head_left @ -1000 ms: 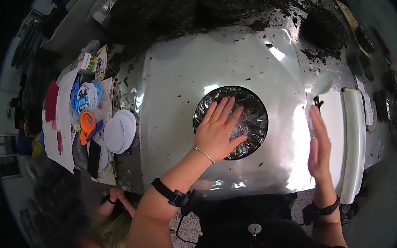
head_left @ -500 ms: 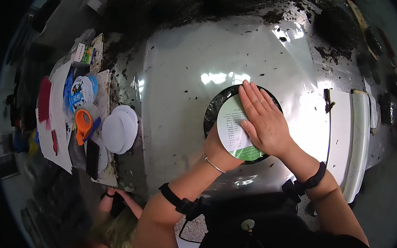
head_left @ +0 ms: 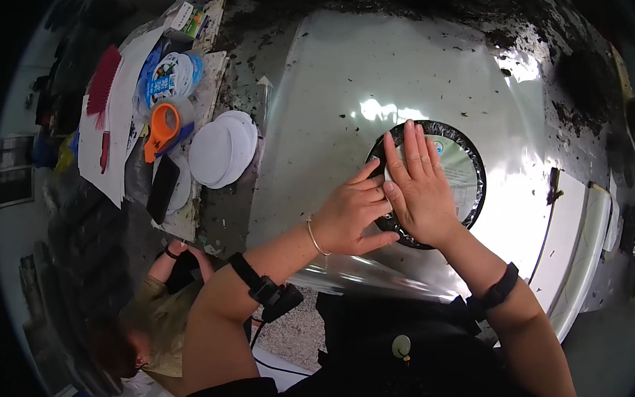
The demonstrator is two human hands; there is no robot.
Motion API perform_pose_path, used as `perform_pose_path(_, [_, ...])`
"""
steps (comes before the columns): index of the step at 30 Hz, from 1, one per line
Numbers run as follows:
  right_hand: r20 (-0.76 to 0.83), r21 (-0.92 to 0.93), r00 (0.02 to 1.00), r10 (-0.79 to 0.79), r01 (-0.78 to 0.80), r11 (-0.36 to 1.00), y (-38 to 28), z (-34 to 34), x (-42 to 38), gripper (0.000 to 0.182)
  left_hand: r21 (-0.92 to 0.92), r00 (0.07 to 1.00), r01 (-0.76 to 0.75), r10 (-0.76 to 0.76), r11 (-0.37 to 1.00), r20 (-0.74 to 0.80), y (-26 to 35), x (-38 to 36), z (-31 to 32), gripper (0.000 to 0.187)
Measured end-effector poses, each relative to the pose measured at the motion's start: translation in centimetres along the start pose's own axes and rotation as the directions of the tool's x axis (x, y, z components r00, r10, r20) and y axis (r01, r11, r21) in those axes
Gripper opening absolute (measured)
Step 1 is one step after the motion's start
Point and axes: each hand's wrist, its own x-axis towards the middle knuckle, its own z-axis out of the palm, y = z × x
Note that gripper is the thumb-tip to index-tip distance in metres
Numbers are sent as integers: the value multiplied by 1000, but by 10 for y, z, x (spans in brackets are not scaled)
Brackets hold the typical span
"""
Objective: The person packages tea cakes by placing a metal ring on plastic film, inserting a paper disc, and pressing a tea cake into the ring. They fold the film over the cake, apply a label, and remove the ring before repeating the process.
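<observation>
A round black disc [head_left: 480, 157], apparently wrapped in shiny plastic, lies on the clear sheet in front of me. On top of it rests a round white and green label [head_left: 462, 181] with small print, partly covered by my hands. My right hand [head_left: 426, 198] is laid flat over the label's left half, fingers stretched toward the far rim. At the disc's left edge is my left hand [head_left: 356, 215], palm down with fingers apart, its fingertips close to the right hand. Neither hand grips anything.
To the left lie a stack of white round papers [head_left: 220, 152], an orange tape dispenser [head_left: 162, 130], a black phone [head_left: 162, 190], blue-white round labels [head_left: 170, 79] and a pink brush [head_left: 104, 81]. A film roll [head_left: 579, 268] stands right. Another person [head_left: 163, 313] is at lower left.
The label, earlier tilted with my left hand beneath it, now lies on the disc. My left hand has come out to the left and spread. The camera view has shifted.
</observation>
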Motion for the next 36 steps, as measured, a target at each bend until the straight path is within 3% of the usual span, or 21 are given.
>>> perform_pose_path(2, [-23,22,999,-29,29,999,8,-2,2,63,-308,933,100,-197,946,-302,-14,-7,16,47])
perform_pose_path(4, [3,-67,999,-37,37,997,3,-4,7,66,-597,726,102,-470,796,-502,-31,-2,30,35])
perform_pose_path(6, [77,-99,992,-99,106,989,-10,-11,-3,67,-969,535,-127,-808,211,-246,-35,41,61,38])
perform_pose_path(7, [160,23,960,-228,228,973,-9,-17,-12,67,-947,587,-53,-757,318,-287,-40,43,57,41])
perform_pose_path(10, [464,531,792,-397,110,840,0,-68,-45,66,-886,743,133,-637,444,-207,-53,31,57,52])
perform_pose_path(13, [365,517,891,-270,47,855,13,-99,-29,66,-924,843,174,-536,340,-39,-41,39,43,67])
perform_pose_path(14, [345,312,904,-251,142,940,12,-85,-36,66,-960,879,154,-476,234,25,-34,47,45,78])
perform_pose_path(16, [282,-163,932,-228,281,946,8,-36,-51,66,-883,922,162,-387,441,-25,-11,74,34,81])
perform_pose_path(17, [243,-172,948,-205,250,953,9,-31,-58,67,-833,943,209,-333,513,32,-3,84,25,82])
perform_pose_path(19, [205,-154,952,-227,261,953,16,-19,-54,67,-925,949,300,-174,233,264,59,100,23,81])
perform_pose_path(20, [184,-139,956,-228,255,957,12,-16,-55,67,-917,925,378,14,-127,379,110,117,43,80])
perform_pose_path(21, [222,-270,960,-171,229,935,-4,-22,-48,68,-729,944,-30,259,684,204,149,132,94,73])
perform_pose_path(22, [206,-193,962,-181,221,956,-2,-31,-50,67,-687,948,-76,267,723,176,189,136,91,71])
perform_pose_path(24, [180,-166,965,-189,219,961,7,-33,-61,66,-619,945,-322,206,716,-253,211,134,111,62])
perform_pose_path(26, [134,86,982,-133,122,989,12,-32,-76,63,-205,900,-183,80,961,-428,170,117,84,44])
perform_pose_path(28, [93,412,994,-56,12,911,18,-26,-85,61,69,713,351,-218,934,-667,118,96,45,32])
perform_pose_path(29, [74,-103,962,-261,268,958,15,-27,-71,61,86,725,537,-408,839,-555,86,73,33,34])
perform_pose_path(30, [94,-100,968,-233,242,965,13,-27,-71,65,134,673,699,-583,702,-455,55,54,20,40])
perform_pose_path(31, [86,-88,970,-227,234,968,10,-28,-70,66,215,666,746,-718,631,-203,36,45,9,46])
perform_pose_path(32, [87,-80,970,-228,235,969,7,-30,-68,68,122,756,655,-645,746,-116,17,37,13,53])
perform_pose_path(36, [59,-143,974,-218,224,964,9,-19,-71,70,511,874,466,-467,722,-137,3,66,25,40])
